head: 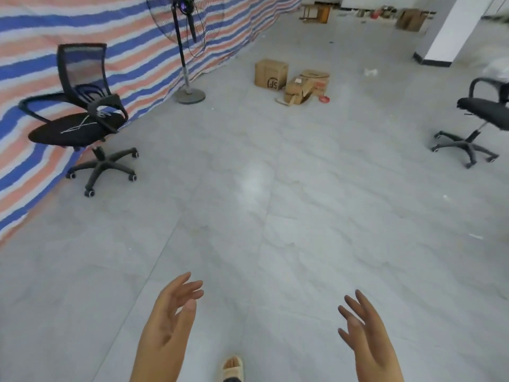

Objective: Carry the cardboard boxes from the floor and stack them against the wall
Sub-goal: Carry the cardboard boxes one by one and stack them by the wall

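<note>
My left hand [170,318] and right hand [363,334] hang in front of me, palms turned inward, fingers loose and spread, holding nothing. My sandalled foot [233,368] steps between them on the smooth grey tiled floor [275,216]. The cardboard boxes [292,79] lie straight ahead and well apart from both hands, a touch nearer my right: one square, closed brown box [271,74], and just beside it lower, crumpled ones with torn flaps [308,85]. The striped tarpaulin wall [82,28] runs along my left, beyond the mesh office chair [80,106] and fan stand [188,89]
</note>
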A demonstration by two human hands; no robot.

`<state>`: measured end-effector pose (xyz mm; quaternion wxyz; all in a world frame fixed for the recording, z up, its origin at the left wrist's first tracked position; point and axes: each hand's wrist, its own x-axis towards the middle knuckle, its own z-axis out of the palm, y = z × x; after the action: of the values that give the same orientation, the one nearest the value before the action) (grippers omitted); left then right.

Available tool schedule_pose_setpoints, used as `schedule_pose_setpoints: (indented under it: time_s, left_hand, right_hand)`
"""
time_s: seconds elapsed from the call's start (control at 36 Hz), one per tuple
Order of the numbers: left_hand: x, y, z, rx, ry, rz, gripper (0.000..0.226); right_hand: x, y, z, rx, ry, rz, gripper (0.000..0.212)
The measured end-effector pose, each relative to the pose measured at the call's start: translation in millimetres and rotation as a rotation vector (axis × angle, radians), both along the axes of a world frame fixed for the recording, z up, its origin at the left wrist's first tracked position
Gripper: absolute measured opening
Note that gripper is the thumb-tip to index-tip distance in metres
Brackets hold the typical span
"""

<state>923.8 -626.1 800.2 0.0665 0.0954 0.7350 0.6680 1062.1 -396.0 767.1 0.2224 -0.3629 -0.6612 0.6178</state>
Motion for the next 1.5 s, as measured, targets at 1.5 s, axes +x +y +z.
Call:
schedule_pose_setpoints:
  time_s: [1.5]
  left_hand:
    - [-611,732,-6,-0.043,-0.105,-0.154,0.036]
  right_hand:
    - [-558,707,0,0.039,-0.077,-0.194,0.041]
